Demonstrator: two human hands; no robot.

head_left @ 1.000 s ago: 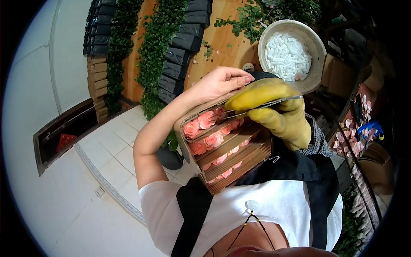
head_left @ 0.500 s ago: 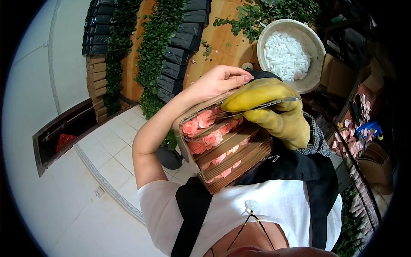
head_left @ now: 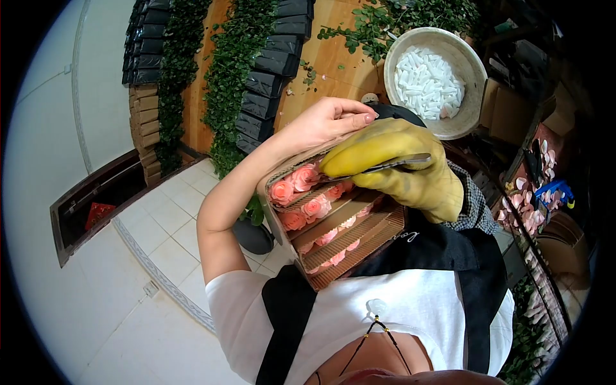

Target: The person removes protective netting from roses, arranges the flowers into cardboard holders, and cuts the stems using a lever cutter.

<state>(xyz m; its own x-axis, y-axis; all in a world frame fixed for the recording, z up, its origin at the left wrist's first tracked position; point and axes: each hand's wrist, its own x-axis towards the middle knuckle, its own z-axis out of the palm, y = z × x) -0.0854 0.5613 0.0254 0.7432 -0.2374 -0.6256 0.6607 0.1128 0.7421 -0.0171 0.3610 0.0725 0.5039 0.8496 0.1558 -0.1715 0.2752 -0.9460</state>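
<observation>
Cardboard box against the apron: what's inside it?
Inside the cardboard box, pink roses sit in rows between corrugated strips. The yellow-gloved right hand covers one corner, so whatever lies beneath it is hidden, as is the bottom under the blooms.

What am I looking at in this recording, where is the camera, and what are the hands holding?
There is no machine here: a person works with their own two hands. The view comes from one camera on the person's head, looking down past the white shirt, so their left is picture left.

The bare left hand rests along the far edge of a cardboard box, which has pink roses between ridged dividers. The right hand, in a yellow glove, holds a thin metal tool over the box; its tip is hidden, so I cannot say what it touches.

Beyond, black-wrapped bundles and leafy sprigs lie on a wooden surface. A round basin holds small white pieces.
</observation>
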